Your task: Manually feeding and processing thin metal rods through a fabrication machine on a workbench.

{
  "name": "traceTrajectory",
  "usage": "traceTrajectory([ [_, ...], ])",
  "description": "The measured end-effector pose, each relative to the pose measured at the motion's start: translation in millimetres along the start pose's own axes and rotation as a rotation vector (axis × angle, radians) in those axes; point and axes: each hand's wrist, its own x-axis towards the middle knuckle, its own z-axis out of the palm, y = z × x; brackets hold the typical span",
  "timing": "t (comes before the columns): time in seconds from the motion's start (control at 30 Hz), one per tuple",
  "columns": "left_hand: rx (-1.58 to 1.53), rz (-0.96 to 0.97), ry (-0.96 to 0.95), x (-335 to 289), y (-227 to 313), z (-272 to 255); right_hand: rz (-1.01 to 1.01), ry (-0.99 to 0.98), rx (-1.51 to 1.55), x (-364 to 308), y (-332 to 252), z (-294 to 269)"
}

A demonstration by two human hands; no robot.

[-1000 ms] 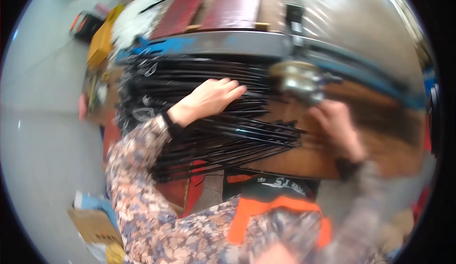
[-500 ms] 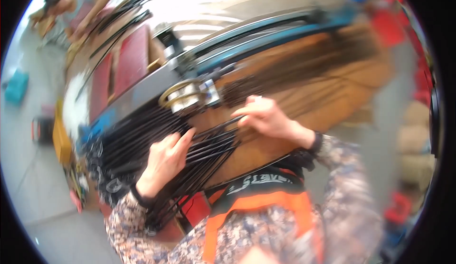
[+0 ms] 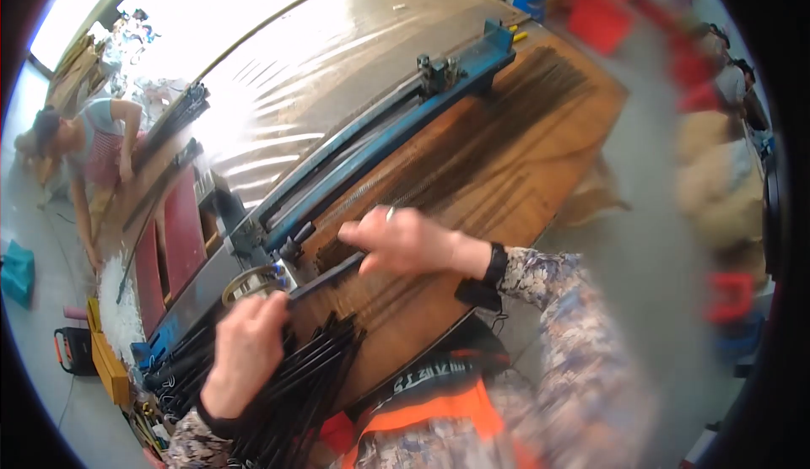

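A bundle of thin black rods [image 3: 291, 385] lies across the near left of a brown wooden workbench [image 3: 523, 157]. My left hand [image 3: 245, 351] presses flat on top of the bundle, fingers spread. My right hand [image 3: 405, 241] sits a little further along the bench, its fingers curled around one black rod [image 3: 325, 273] that runs back toward the bundle. A round metal spool [image 3: 249, 283] stands just beyond my left hand, beside a long blue metal rail [image 3: 380, 136] that crosses the bench.
A wide shiny metal sheet [image 3: 304, 56] lies beyond the rail. Another person [image 3: 89, 148] bends over a bench at the far left. Red panels [image 3: 173, 245], a yellow box [image 3: 105, 359] and an orange tool [image 3: 72, 351] sit on the left floor. Sacks [image 3: 717, 182] stand at right.
The view has swung round, so the bench now runs diagonally. My right hand has moved off the spool area and closed on one rod. My left hand stays on the bundle.
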Motion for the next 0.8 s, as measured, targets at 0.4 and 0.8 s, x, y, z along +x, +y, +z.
traceTrajectory([
  [0.4,0.248,0.154,0.055,45.1,-65.8,-5.9,0.577,0.002,-0.420,-83.5,102.8,-41.9],
  [0.8,0.291,0.186,0.143,20.0,-71.1,-0.1,0.268,0.100,-0.317,47.2,-3.0,39.7],
])
